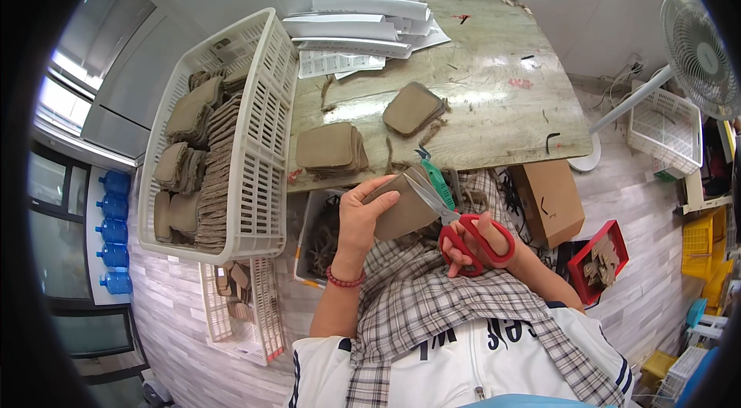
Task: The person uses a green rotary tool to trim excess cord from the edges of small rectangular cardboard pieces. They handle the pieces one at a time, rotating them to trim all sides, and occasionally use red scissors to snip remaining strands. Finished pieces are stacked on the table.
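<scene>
Two hands show in the head view: the left hand (369, 211) has its thumb and fingers clamped on a brown pad (405, 211), above the checked apron (417, 277) and beside the table's (494, 99) near edge. The right hand (480, 240) has its fingers curled through the red handles of the scissors (451, 216), whose blades lie at the pad's right side. A pile of pads (328, 147) sits on the table near the white crate (251, 184).

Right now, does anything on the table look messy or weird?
Yes, a little: dark scraps lie scattered on the table, including a curved black strip near the front right corner. Pinkish-red smudges mark the top, and the papers at the back lie unevenly piled.
</scene>
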